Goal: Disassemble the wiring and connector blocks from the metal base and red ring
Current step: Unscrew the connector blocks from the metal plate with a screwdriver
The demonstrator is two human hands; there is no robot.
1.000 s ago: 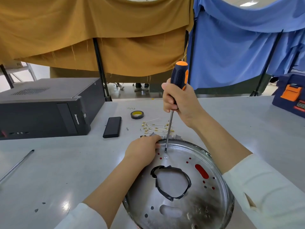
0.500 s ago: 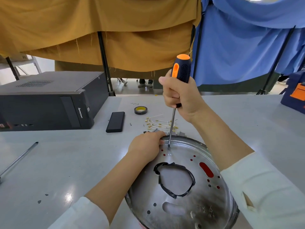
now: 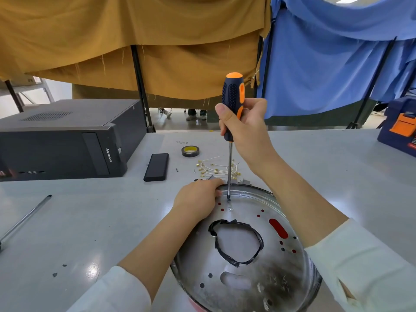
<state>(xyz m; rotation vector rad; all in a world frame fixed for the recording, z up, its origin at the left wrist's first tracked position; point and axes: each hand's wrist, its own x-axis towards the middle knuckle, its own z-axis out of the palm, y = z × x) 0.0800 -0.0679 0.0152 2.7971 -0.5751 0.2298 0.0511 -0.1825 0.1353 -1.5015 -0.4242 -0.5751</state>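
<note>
A round metal base [image 3: 243, 278] lies on the grey table in front of me, with a taped black-edged hole in its middle and red showing through its slots. My right hand [image 3: 245, 129] grips a black-and-orange screwdriver [image 3: 231, 102] upright, its tip standing on the base near the far rim. My left hand [image 3: 198, 199] holds that far rim, fingers curled over the edge just left of the tip. A silver screw [image 3: 229, 208] sits just below the tip. Loose white wires with gold terminals [image 3: 216, 168] lie on the table beyond the base.
A black computer case [image 3: 65, 140] stands at the left. A black flat box [image 3: 157, 167] and a roll of tape [image 3: 190, 151] lie behind the wires. A thin metal rod [image 3: 26, 218] lies at the left edge. A blue case [image 3: 399, 129] sits far right.
The screwdriver has turned in my right hand and its handle now shows more above my fingers. My left hand stays on the rim.
</note>
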